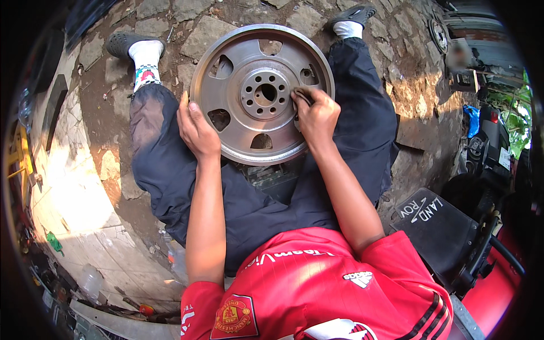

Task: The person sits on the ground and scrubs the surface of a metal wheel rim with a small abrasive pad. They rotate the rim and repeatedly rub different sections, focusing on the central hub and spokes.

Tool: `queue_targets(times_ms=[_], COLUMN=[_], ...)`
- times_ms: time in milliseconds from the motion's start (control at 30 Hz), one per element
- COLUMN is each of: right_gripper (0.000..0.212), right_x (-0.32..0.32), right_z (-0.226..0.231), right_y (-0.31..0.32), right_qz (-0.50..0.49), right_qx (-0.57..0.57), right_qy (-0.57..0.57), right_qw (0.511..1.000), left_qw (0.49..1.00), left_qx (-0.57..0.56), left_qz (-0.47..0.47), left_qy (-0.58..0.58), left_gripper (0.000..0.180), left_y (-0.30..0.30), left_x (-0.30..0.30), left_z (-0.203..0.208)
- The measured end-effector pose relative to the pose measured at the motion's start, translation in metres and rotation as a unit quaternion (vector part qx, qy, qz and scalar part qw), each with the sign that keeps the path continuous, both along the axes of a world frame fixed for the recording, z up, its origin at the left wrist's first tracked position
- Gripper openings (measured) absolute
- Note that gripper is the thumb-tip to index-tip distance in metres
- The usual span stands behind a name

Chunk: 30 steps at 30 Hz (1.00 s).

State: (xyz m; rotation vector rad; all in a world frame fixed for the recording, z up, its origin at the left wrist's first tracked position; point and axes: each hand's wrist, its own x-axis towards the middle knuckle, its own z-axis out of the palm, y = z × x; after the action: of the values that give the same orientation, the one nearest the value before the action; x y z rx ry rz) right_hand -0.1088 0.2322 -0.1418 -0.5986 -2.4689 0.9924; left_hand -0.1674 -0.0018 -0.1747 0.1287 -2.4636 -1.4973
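Note:
A round steel flywheel (233, 93), brownish and worn, sits tilted between my spread legs. Several windows pierce its disc, and small bolt holes circle the centre bore. My left hand (198, 133) is at the rim's left side, its thumb over the edge and the other fingers along the outside, partly hidden. Pinched in my right hand (319, 116) is a folded brown piece (303, 95) that looks like sandpaper, pressed to the face just right of the hub. A dark object (272, 180) beneath the flywheel shows only in part.
Rough stone paving (153, 28) surrounds my legs, with pale tiles (85, 204) at left. A black mud flap (436, 229) and a red vehicle part (493, 294) stand close at right. Beyond lie blue plastic (471, 120) and a yellow frame (22, 158) at far left.

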Motion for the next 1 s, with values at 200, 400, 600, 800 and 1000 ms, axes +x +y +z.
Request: queue_targets(times_ms=[200,400,600,800,1000], right_gripper=[0.015,0.016,0.017,0.012,0.018], right_x=[-0.004,0.016,-0.014,0.001,-0.022], right_z=[-0.001,-0.005,-0.008,-0.001,-0.006], right_y=[0.005,-0.005,0.006,-0.004,0.002], right_qz=[-0.007,-0.015,-0.004,-0.048,-0.031], right_qx=[-0.038,-0.034,-0.002,-0.108,-0.037], right_qy=[-0.014,-0.038,0.028,-0.027,-0.030], right_qw=[0.999,0.999,1.000,0.993,0.998], left_qw=[1.000,1.000,1.000,1.000,1.000], left_qx=[-0.001,0.010,0.010,0.009,0.002], left_qz=[-0.005,-0.006,-0.015,-0.003,-0.007], left_qy=[0.007,-0.002,-0.010,-0.009,-0.008], left_gripper=[0.052,0.051,0.053,0.053,0.053], left_y=[0.001,0.000,0.000,-0.003,-0.002], left_x=[0.000,-0.001,-0.001,-0.002,0.000], left_z=[-0.003,-0.004,-0.002,-0.010,-0.004])
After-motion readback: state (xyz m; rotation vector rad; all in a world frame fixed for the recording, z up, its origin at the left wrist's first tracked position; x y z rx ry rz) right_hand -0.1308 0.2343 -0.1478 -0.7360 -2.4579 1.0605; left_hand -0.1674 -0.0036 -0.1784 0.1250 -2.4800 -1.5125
